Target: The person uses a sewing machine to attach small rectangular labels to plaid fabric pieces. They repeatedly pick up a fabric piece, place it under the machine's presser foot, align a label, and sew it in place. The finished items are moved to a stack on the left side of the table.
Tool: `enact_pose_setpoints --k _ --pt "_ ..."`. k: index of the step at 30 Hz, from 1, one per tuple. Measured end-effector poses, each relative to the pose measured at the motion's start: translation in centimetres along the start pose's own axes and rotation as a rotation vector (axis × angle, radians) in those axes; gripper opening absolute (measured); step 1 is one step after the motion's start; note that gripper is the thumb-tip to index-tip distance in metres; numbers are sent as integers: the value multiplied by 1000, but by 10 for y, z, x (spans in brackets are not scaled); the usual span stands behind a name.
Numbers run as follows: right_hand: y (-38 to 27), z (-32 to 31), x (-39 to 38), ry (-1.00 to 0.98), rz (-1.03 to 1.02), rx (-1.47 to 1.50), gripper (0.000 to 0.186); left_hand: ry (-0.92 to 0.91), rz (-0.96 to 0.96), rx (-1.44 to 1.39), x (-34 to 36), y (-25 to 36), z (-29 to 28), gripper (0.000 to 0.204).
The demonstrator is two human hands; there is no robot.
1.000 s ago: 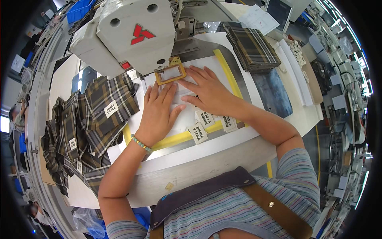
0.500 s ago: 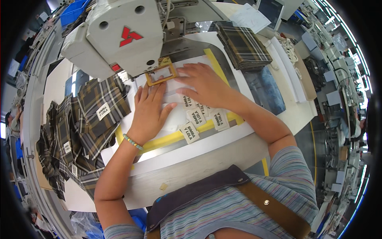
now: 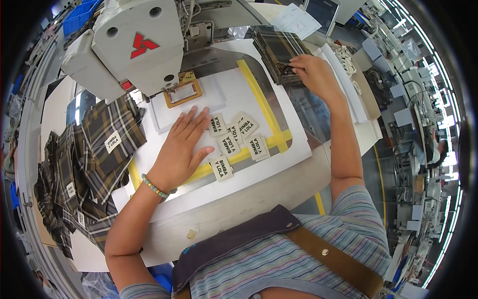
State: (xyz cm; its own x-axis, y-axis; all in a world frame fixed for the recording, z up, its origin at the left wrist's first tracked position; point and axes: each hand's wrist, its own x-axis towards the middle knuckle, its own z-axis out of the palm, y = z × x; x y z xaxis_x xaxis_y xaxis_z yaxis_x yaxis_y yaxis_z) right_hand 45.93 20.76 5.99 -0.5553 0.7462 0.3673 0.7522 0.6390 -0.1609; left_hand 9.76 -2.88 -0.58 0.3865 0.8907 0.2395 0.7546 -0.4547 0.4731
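My left hand (image 3: 181, 147) lies flat on the white sheet (image 3: 289, 157), fingers stretched out, just below the orange clamp frame (image 3: 185, 101) of the sewing machine (image 3: 134, 52). Several small cream labels (image 3: 221, 168) with dark print lie loose to the right of that hand. At the far right, my right hand (image 3: 317, 74) reaches to a stack of folded plaid fabric pieces (image 3: 279, 47). Its thumb and fingers pinch at the near right corner of the top piece. How much cloth they grip is partly hidden.
A loose pile of plaid pieces (image 3: 102, 132), some bearing labels, spreads over the left of the table. Yellow tape (image 3: 264, 104) borders the work area. Papers (image 3: 296, 21) and a screen (image 3: 321, 12) stand behind the stack. Blue crates (image 3: 77, 17) sit far left.
My right hand has left the white sheet beside the clamp frame and moved right to the plaid stack. My left hand stays flat, now slightly farther below the frame. The whole view has shifted.
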Motion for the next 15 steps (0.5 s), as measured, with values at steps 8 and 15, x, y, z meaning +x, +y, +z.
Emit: enact_pose_setpoints --k 8,15 --pt "0 -15 9 -73 159 97 17 45 105 -2 3 18 -23 60" --pt "-37 -30 22 212 -88 -41 20 172 222 32 19 40 -36 50"
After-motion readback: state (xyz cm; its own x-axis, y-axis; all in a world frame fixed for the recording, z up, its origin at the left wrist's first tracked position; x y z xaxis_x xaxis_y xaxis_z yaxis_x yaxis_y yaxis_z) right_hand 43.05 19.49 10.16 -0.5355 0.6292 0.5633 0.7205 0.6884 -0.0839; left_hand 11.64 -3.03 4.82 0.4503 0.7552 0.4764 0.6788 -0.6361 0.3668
